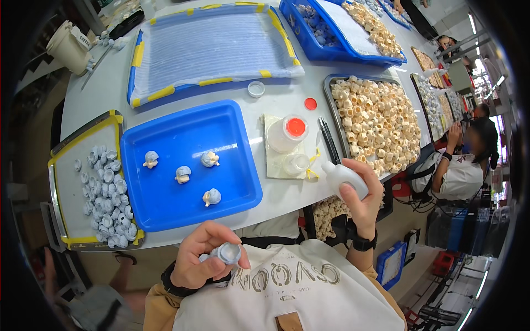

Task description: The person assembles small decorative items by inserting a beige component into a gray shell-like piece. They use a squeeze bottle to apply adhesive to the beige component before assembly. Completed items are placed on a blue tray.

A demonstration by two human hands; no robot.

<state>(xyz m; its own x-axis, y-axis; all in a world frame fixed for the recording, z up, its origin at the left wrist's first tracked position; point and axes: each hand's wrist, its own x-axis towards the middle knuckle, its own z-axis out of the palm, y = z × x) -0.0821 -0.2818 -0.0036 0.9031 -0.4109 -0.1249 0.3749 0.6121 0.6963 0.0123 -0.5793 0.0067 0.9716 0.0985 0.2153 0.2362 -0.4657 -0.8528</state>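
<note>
While my left grip (pixel 194 256) pinches a blue-grey shell (pixel 229 253) off the near edge of the tabletop (pixel 281 198), my right grip (pixel 364 203) curls round a white bottle (pixel 346 179) there (dispensing, it seems from here); next probably calls for steady aim.

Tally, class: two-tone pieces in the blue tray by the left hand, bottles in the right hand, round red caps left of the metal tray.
Two-tone pieces: 4
Bottle in the right hand: 1
Round red caps: 2
Total: 7
</note>
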